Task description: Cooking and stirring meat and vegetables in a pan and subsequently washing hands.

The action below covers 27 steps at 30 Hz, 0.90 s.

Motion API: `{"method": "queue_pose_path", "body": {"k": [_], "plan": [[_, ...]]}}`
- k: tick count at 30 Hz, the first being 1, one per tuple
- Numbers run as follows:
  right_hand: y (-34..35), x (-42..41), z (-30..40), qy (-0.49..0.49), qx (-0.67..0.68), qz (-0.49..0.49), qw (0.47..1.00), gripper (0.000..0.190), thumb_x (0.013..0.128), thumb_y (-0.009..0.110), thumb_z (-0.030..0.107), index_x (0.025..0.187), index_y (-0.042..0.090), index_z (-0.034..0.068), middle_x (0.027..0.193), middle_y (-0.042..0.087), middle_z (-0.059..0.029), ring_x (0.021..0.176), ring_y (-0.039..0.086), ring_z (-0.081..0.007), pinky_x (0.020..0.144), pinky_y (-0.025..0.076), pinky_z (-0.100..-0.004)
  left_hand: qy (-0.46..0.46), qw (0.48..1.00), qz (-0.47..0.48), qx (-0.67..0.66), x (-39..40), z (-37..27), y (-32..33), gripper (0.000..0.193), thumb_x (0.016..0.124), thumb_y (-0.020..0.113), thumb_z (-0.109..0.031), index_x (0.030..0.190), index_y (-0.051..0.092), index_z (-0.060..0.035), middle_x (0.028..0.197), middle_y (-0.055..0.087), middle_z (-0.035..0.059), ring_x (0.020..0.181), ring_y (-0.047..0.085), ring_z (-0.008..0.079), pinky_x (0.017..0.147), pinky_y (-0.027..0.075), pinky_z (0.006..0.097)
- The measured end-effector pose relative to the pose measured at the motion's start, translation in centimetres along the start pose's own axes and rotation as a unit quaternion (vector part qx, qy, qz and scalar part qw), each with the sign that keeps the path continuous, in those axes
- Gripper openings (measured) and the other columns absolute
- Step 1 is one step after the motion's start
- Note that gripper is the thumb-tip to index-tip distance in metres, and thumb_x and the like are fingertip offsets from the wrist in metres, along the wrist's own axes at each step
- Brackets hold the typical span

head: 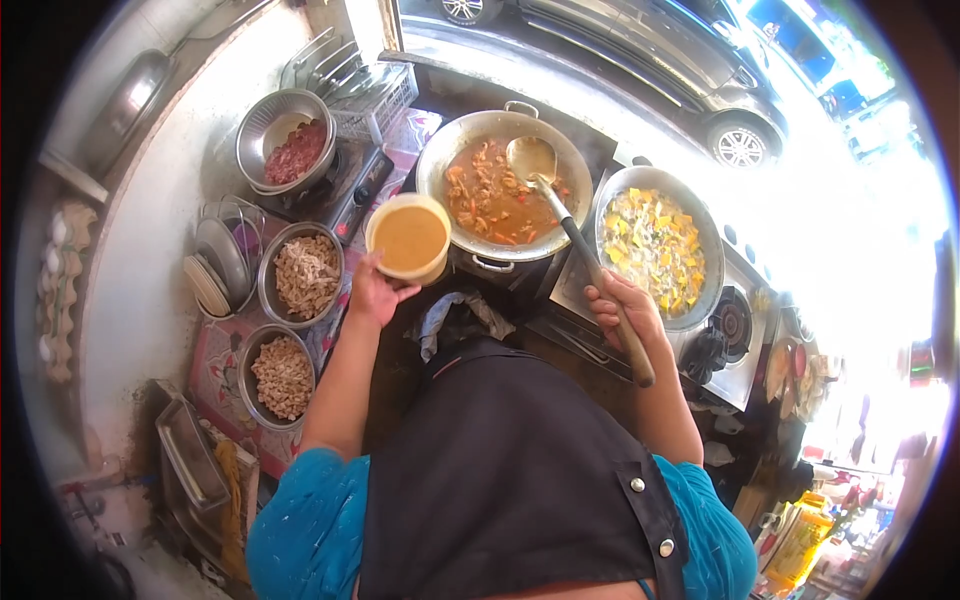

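My left hand (381,292) holds a round plastic tub (442,259) full of orange-brown liquid, just left of a large two-handled metal pan (429,169). In that pan lies a reddish-brown stew (491,199) with chunks and orange pieces. My right hand (626,304) grips the wooden handle of a big metal ladle (531,157), whose bowl is over the stew. Right of it, a second wide pan (716,259) holds yellow-orange chunks in pale, bubbling liquid.
At the left, a steel bowl (247,146) of raw red meat stands above a portable stove (360,195). Below it are two metal bowls of pale shredded (307,274) and chopped food (283,379). A free burner (733,322) is at the right, and a dish rack (390,97) stands at the back left.
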State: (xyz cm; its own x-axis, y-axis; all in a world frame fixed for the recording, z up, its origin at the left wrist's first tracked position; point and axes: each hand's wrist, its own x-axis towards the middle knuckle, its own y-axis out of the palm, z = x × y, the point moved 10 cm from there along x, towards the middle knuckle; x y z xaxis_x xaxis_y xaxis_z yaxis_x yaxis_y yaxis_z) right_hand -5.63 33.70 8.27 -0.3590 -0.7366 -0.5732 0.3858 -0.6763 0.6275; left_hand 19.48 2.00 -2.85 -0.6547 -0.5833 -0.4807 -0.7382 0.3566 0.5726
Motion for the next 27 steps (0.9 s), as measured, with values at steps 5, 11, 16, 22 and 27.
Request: {"method": "queue_pose_path", "body": {"k": [5,11,16,22,27], "plan": [[3.3,-2.0,2.4,-0.022,-0.056,0.035,0.998,0.041,0.109,0.057,0.02,0.142,0.048,-0.002,0.093,0.06,-0.0082,0.065,0.053,-0.0056,0.05,0.046,-0.0169,0.014,1.0,-0.004,0.022,5.4,-3.3,5.3,0.085,0.081,0.072,-0.054,0.153,0.044,-0.0175,0.149,0.049,0.0196,0.137,0.05,0.0461,0.113,0.033,0.0723],[4.6,-3.0,3.9,-0.015,-0.169,0.025,0.985,0.054,0.108,0.057,0.021,0.154,0.041,-0.003,0.089,0.062,-0.0055,0.063,0.055,-0.0074,0.051,0.048,-0.0206,0.021,0.992,-0.004,0.128,10.3,-5.1,10.0,0.096,0.073,0.078,-0.056,0.155,0.043,-0.0202,0.15,0.045,0.0205,0.135,0.051,0.0429,0.111,0.036,0.0703],[4.2,-3.4,4.9,0.003,-0.215,0.024,0.976,0.054,0.107,0.058,0.02,0.154,0.043,-0.002,0.087,0.062,-0.0039,0.062,0.056,-0.0074,0.05,0.047,-0.021,0.028,0.987,-0.041,0.156,12.7,-5.1,11.9,0.095,0.072,0.078,-0.055,0.154,0.044,-0.0214,0.157,0.042,0.0177,0.142,0.042,0.0431,0.109,0.034,0.0727],[3.0,-2.8,6.1,0.011,-0.226,0.015,0.974,0.053,0.107,0.059,0.021,0.152,0.046,-0.003,0.086,0.063,-0.0042,0.062,0.057,-0.0075,0.049,0.047,-0.0212,0.036,0.965,-0.076,0.25,13.6,-5.9,14.9,0.089,0.071,0.079,-0.052,0.149,0.05,-0.0203,0.154,0.044,0.0157,0.14,0.043,0.0429,0.105,0.037,0.0731],[2.4,-2.1,6.3,0.017,-0.216,0.006,0.976,0.05,0.106,0.061,0.02,0.149,0.048,-0.003,0.086,0.063,-0.0048,0.062,0.058,-0.0074,0.049,0.048,-0.021,0.071,0.946,-0.079,0.307,16.6,-6.4,14.4,0.076,0.073,0.08,-0.046,0.139,0.058,-0.0139,0.135,0.06,0.0163,0.123,0.06,0.0391,0.092,0.049,0.0677]]}}
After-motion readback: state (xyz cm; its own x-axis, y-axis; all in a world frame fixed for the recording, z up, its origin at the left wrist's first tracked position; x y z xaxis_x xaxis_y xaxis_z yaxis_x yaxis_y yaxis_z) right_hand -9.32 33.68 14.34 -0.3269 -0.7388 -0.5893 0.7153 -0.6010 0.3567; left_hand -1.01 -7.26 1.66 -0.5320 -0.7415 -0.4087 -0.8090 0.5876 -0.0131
